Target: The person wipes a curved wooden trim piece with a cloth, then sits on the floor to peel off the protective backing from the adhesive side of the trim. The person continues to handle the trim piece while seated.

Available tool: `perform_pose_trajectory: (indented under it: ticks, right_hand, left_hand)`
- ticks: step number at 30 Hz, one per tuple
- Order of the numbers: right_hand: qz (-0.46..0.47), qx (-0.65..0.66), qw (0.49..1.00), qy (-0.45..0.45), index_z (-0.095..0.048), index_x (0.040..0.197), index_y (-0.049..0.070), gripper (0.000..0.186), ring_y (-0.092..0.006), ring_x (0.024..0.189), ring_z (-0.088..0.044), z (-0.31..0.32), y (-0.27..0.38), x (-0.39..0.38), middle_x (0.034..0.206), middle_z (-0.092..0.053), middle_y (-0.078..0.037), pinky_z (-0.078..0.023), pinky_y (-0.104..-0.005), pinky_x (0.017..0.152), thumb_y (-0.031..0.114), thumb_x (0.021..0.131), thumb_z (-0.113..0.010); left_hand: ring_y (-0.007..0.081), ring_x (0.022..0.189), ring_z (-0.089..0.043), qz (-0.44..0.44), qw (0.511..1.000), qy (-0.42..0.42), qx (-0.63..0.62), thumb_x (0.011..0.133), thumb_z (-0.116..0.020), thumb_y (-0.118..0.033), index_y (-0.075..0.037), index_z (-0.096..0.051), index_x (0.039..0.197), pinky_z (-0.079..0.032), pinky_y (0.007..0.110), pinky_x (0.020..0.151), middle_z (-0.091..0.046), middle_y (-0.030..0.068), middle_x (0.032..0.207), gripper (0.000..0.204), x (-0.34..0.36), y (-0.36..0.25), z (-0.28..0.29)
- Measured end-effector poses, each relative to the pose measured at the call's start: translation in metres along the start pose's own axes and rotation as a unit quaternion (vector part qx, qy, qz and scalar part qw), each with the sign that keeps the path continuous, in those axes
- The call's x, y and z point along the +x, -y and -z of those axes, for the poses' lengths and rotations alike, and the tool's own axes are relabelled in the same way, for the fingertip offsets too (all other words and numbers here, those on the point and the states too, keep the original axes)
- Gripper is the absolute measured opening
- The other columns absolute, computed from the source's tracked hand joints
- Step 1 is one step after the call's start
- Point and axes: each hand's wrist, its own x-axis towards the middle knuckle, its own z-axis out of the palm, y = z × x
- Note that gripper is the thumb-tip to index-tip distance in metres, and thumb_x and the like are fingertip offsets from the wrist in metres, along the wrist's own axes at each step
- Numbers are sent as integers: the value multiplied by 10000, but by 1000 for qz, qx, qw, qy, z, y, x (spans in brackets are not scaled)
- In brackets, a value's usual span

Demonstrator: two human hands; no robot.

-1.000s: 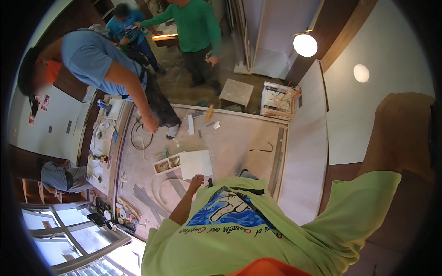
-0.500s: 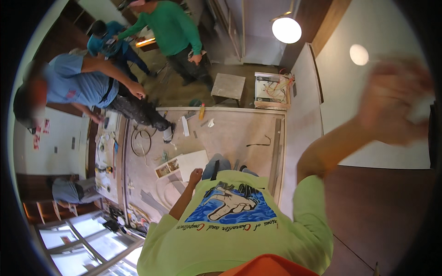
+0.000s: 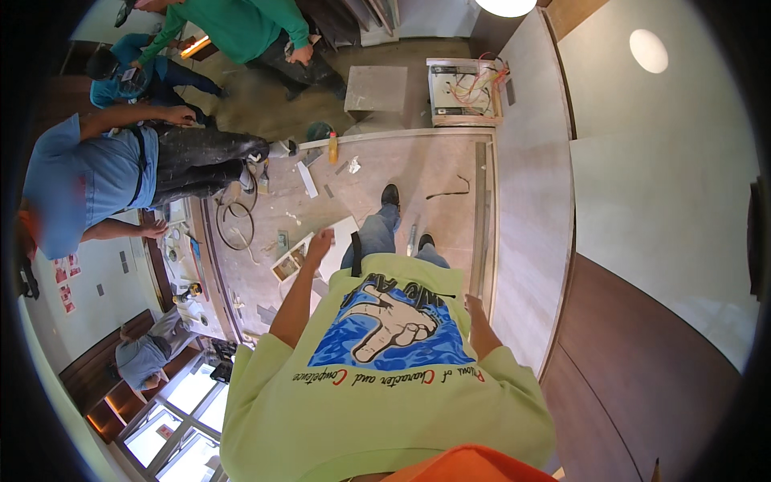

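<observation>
My left hand (image 3: pixel 322 241) hangs in front of my left side with its fingers curled in, and nothing shows in it. Below it on the floor lies a white shallow box (image 3: pixel 344 235) with an open compartment, partly hidden by my forearm and leg. My right hand (image 3: pixel 474 306) is down beside my right hip. Its fingers are mostly hidden by my arm and yellow-green shirt (image 3: pixel 377 410), so its grip does not show. A slim grey tool-like piece (image 3: pixel 411 239) lies on the floor between my feet.
A black cable (image 3: pixel 450 191), a yellow bottle (image 3: pixel 333 149) and a hose coil (image 3: pixel 234 225) lie ahead. Beyond the floor edge stand a square stool (image 3: pixel 376 88) and a box of wires (image 3: pixel 466 90). Several co-workers are at the left. A pale wall panel (image 3: pixel 534 193) runs along my right.
My right arm, raised and blurred by the right wall before, has dropped to my side. My left hand has moved up and slightly left in view. My legs are now apart, one foot forward.
</observation>
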Motion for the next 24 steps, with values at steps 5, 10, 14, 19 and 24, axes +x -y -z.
perform_pose_trajectory:
  ticks: [5, 10, 14, 19, 24]
  right_hand:
    - [24, 186, 978, 92, -638, 1092, 100, 244, -159, 659, -612, 24, 78, -93, 807, -645, -50, -486, -280, 583, 299, 950, -631]
    - [209, 237, 941, 121, -636, 1114, 57, 329, -134, 718, -626, 14, 232, -123, 863, -653, -55, -504, -289, 619, 365, 1025, -562]
    - [401, 100, 907, 79, -645, 1161, 62, 366, -146, 745, -638, 14, 291, -109, 881, -665, -60, -528, -305, 666, 389, 1031, -546]
    - [272, 110, 945, 142, -627, 1173, 39, 261, -187, 670, -665, 8, 299, -67, 816, -662, -85, -543, -322, 556, 222, 988, -605]
    - [224, 93, 965, 101, -625, 1165, 45, 311, -214, 640, -666, 31, 259, -36, 852, -660, -101, -546, -344, 536, 266, 948, -655]
  left_hand:
    - [135, 849, -631, -102, 989, 15, -103, 1019, -556, -355, -15, -633, 1210, -515, 286, 773, -660, 40, 978, 397, 34, -109, -10]
    - [133, 836, -622, -126, 984, 68, -105, 1020, -561, -373, -57, -624, 1224, -499, 310, 760, -646, 11, 990, 382, 65, -97, -51]
    - [226, 1146, -565, -180, 978, 106, -3, 1031, -537, -360, -81, -584, 1347, -423, 393, 998, -616, 86, 1262, 424, 71, -27, -72]
    - [312, 938, -688, -2, 998, 19, 68, 938, -555, -408, -18, -670, 1153, -539, 424, 846, -715, 182, 1025, 460, 4, 41, -84]
    - [217, 881, -672, 54, 994, 11, -95, 958, -584, -279, -115, -611, 1234, -521, 415, 717, -663, 74, 1060, 322, -63, 82, -84]
